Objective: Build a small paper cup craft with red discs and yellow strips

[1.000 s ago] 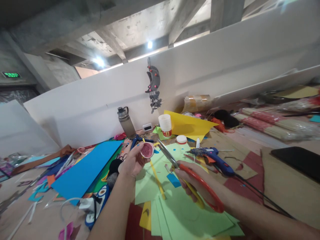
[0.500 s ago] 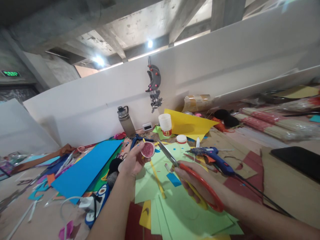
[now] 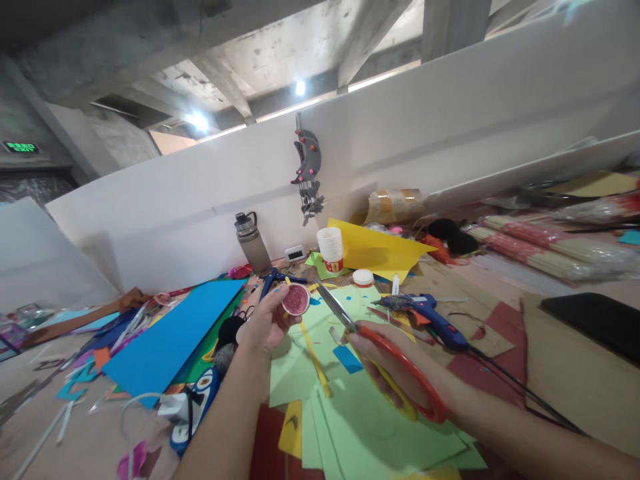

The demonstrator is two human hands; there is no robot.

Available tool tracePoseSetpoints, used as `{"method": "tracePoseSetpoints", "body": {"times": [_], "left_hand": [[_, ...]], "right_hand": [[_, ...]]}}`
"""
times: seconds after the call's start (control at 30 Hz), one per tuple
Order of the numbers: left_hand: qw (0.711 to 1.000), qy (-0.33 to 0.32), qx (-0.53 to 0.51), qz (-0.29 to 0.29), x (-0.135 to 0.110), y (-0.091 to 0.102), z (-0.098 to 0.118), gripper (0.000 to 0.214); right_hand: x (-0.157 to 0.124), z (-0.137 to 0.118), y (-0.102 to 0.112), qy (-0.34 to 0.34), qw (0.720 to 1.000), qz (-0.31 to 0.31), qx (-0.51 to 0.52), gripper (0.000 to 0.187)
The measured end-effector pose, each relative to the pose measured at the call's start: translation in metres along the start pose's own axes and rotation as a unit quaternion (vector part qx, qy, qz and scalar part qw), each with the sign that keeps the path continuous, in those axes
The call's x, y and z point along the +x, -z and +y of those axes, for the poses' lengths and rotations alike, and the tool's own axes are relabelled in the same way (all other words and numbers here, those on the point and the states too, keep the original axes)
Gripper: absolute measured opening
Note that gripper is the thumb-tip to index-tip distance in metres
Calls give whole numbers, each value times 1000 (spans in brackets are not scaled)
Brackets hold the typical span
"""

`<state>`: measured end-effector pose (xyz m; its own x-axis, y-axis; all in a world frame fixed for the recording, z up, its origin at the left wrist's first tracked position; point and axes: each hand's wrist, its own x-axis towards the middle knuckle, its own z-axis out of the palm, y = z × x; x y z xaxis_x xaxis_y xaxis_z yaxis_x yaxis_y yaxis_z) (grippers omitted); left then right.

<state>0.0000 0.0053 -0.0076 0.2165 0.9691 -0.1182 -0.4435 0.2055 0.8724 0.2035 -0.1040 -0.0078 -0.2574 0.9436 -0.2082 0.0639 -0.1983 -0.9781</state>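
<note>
My left hand grips a small round cup with a white rim, its pinkish-red inside turned toward me. A bit of yellow shows at the cup's edge by my fingers. Wrapped around the handles of a pair of scissors is my right hand. The handles are red and yellow, and the metal blades look closed, pointing up and left to the right of the cup, apart from it. Both hands are above light green paper sheets, on which lie a yellow strip and a blue paper piece.
A blue glue gun with its cord lies at right. Stacked paper cups, a white lid, yellow paper and a bottle stand behind. Blue card and a power strip are left.
</note>
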Motion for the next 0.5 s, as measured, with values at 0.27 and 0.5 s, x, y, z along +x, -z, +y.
{"method": "tracePoseSetpoints", "body": {"times": [0.27,0.5], "left_hand": [[1000,3,6,-2,-1,0,1,18],[1000,-2,6,-10,-1,0,0,18]], "right_hand": [[2,2,0,-7,1000,6,-2,36],[1,2,0,-7,1000,5,6,36]]}}
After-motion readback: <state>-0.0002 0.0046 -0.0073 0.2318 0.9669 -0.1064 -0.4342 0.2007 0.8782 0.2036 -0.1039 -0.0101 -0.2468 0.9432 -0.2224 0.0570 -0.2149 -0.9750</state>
